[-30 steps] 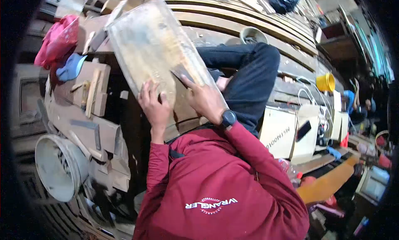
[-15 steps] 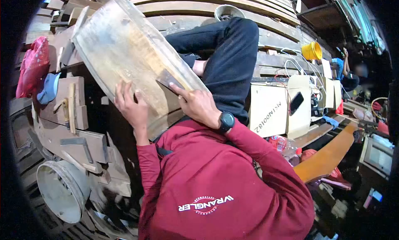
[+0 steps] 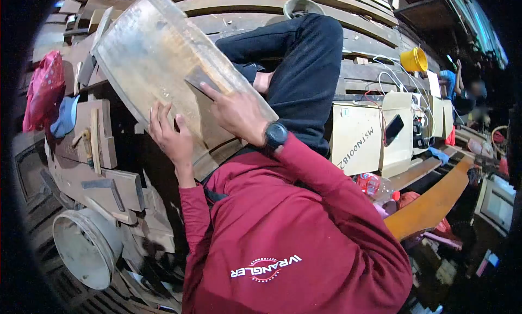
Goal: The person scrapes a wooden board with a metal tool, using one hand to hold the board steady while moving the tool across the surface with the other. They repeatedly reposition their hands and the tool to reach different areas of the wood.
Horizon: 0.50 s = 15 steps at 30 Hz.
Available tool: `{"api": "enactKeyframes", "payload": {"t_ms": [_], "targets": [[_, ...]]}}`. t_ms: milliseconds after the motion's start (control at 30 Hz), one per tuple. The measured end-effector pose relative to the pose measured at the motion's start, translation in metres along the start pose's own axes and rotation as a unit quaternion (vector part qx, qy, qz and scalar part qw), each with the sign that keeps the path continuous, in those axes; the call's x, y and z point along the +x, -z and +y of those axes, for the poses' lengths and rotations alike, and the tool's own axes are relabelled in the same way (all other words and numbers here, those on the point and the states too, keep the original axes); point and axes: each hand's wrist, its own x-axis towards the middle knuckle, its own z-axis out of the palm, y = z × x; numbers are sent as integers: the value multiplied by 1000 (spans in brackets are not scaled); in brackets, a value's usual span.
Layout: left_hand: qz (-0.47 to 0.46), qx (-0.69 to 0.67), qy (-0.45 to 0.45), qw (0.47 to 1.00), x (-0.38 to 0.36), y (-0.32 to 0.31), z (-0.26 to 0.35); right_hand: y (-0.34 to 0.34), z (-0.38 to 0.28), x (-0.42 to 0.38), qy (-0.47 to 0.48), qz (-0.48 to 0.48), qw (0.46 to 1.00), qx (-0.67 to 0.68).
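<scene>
A wide wooden panel (image 3: 144, 53) with a raised pale edge lies tilted in front of my torso, its surface smeared with whitish patches. My right hand (image 3: 239, 115), with a black watch at the wrist, grips a flat scraper (image 3: 201, 80). The index finger stretches along its dark blade, which rests on the panel; any handle is hidden in the palm. On the panel's near left part lies my left hand (image 3: 171, 134), fingers spread and holding nothing.
To the left are a whitish bucket (image 3: 87, 248), a metal square (image 3: 104, 188), a hammer (image 3: 86, 145) and a blue cloth (image 3: 65, 117). At right, a phone (image 3: 392, 130) lies on cardboard (image 3: 353, 137) near cables. A yellow bucket (image 3: 413, 59) and another person (image 3: 462, 91) are farther off.
My right hand has pushed the scraper up and left across the panel, away from my torso. My left hand stays in nearly the same spot.
</scene>
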Motion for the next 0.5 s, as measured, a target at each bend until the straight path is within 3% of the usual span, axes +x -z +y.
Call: {"api": "enactKeyframes", "payload": {"t_ms": [200,267,400,500], "targets": [[-4,5,26,1000,-1,3,7,25,8,-67,-58,-48,997,-33],[5,2,24,1000,0,2,7,27,5,-53,-68,-66,994,-54],[0,3,18,1000,1,6,8,1,0,8,-3,8,999,-39],[3,8,10,1000,0,1,2,-18,-9,46,-23,18,998,-49]]}}
